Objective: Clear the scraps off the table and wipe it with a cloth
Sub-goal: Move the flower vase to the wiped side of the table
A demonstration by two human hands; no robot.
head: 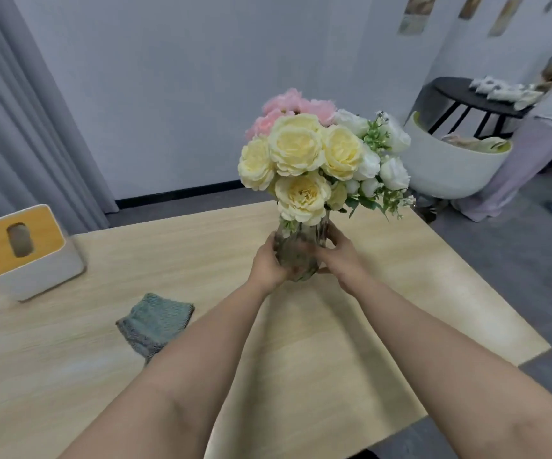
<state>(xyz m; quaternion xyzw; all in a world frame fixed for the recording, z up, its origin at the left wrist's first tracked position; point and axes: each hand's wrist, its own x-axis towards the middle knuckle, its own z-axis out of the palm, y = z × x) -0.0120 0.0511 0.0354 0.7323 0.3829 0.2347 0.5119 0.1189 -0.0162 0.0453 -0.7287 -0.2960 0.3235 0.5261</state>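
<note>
We cup the glass vase (296, 256) of flowers (314, 160) between left hand (268, 265) and right hand (339, 256), fingers wrapped round it, likely for steadiness. The cloth (155, 323) lies left of the vase on the table (384, 309), probably ready for wiping.

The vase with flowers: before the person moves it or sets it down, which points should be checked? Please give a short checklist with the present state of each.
1. Both hands on the vase: ok. The left hand and right hand wrap its two sides.
2. Vase upright: ok; the flowers stand above it.
3. Vase base resting on the table or lifted: cannot tell, the hands hide it.
4. Table near the vase free of scraps: ok, none visible.
5. Cloth within reach for wiping: ok; it lies crumpled on the table, left of the left forearm.
6. Tissue box clear of the vase: ok, far left.
</note>
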